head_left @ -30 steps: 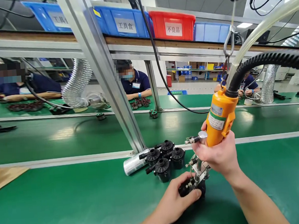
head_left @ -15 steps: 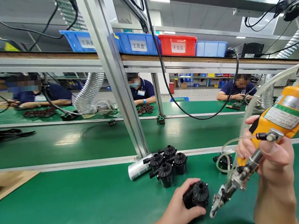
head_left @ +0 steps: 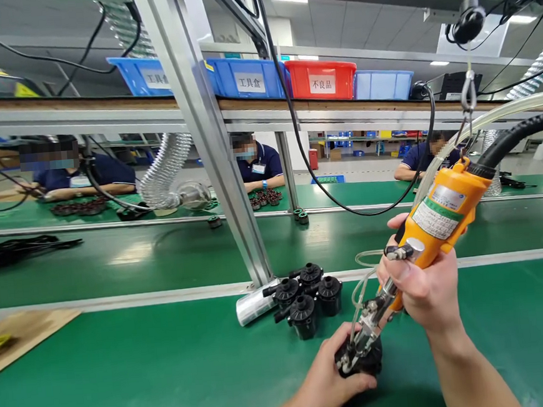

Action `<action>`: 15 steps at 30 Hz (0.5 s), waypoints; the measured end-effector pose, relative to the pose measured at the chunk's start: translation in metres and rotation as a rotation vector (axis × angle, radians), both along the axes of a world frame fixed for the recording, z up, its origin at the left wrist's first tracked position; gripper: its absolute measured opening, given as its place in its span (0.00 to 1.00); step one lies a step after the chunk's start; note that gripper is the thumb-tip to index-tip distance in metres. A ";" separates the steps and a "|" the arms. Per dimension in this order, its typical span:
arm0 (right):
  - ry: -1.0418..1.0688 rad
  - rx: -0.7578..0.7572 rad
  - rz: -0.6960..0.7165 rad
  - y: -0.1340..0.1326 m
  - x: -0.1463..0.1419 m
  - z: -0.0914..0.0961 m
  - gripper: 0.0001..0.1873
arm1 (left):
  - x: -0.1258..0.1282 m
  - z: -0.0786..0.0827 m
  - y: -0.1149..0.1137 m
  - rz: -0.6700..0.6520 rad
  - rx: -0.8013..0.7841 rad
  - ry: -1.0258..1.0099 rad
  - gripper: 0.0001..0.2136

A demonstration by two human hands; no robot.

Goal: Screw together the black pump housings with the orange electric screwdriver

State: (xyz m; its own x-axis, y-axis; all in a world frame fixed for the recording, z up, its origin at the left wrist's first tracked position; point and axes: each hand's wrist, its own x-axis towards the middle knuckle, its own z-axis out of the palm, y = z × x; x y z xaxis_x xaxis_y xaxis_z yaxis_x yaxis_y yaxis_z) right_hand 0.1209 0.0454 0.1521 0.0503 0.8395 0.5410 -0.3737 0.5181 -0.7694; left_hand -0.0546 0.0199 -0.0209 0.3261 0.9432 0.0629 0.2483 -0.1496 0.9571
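My left hand [head_left: 329,374] is wrapped around a small black pump [head_left: 371,357] on the green bench. My right hand [head_left: 426,285] grips an orange power screwdriver [head_left: 441,212], tilted down to the left. The metal tip of the screwdriver lies over the top of the pump, close to my left fingers; whether it sits on a screw I cannot tell. A thin clear tube loops from the tool, and a thick black hose [head_left: 524,136] leaves its back end. Several similar black pumps [head_left: 303,314] stand together beyond my left hand.
A clear-wrapped roll [head_left: 254,305] lies by the pumps, against a metal post [head_left: 216,157]. Brown cardboard [head_left: 28,335] is at the left. Blue bins [head_left: 250,78] and a red bin [head_left: 322,80] line the shelf above. Several people sit across the green line. A hook [head_left: 468,94] suspends the tool.
My right hand has swung the screwdriver left and down, bringing its tip from beside the pump to over it. My left hand keeps its hold on the pump.
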 end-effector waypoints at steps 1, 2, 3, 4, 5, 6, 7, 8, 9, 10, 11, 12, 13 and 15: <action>0.001 -0.001 0.014 -0.001 -0.001 0.001 0.30 | 0.000 0.000 0.000 -0.004 -0.010 0.007 0.34; 0.003 -0.002 0.027 -0.003 -0.001 0.001 0.29 | -0.001 0.000 0.000 -0.004 -0.015 0.011 0.33; 0.004 -0.002 0.038 -0.004 -0.003 0.002 0.29 | -0.001 0.000 0.000 0.000 -0.014 0.012 0.33; 0.001 -0.001 0.042 -0.005 -0.004 0.003 0.28 | -0.002 0.000 0.000 0.006 -0.008 0.012 0.34; -0.008 0.001 0.040 -0.005 -0.005 0.004 0.27 | -0.002 -0.001 0.000 0.010 -0.001 0.010 0.34; -0.022 0.002 0.035 -0.005 -0.006 0.005 0.26 | -0.003 -0.001 0.001 0.009 0.006 0.006 0.35; -0.036 0.004 0.026 -0.005 -0.007 0.006 0.25 | -0.003 -0.001 0.001 0.001 0.013 0.002 0.35; -0.051 0.006 0.018 -0.005 -0.007 0.007 0.24 | -0.003 -0.001 0.001 -0.010 0.019 -0.002 0.36; -0.068 0.009 0.014 -0.006 -0.008 0.008 0.24 | -0.003 0.000 0.000 -0.021 0.025 -0.008 0.36; -0.078 0.015 0.009 -0.006 -0.010 0.008 0.24 | -0.003 0.000 0.000 -0.030 0.034 -0.017 0.36; -0.081 0.025 0.001 -0.007 -0.012 0.008 0.24 | -0.003 0.001 0.000 -0.035 0.041 -0.031 0.37; -0.080 0.037 -0.009 -0.008 -0.015 0.007 0.24 | -0.003 0.003 -0.001 -0.035 0.041 -0.042 0.38; -0.078 0.049 -0.019 -0.009 -0.019 0.007 0.23 | -0.002 0.005 -0.001 -0.031 0.033 -0.047 0.38; -0.080 0.065 -0.027 -0.012 -0.028 0.005 0.23 | 0.000 0.009 -0.002 -0.010 0.015 -0.041 0.31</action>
State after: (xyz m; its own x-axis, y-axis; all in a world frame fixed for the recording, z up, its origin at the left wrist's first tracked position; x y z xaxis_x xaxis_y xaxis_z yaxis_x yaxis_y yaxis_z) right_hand 0.0927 0.0334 0.1573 0.0263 0.8012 0.5978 -0.2975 0.5772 -0.7605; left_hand -0.0548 0.0176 -0.0115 0.3327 0.9387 0.0904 0.2069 -0.1661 0.9642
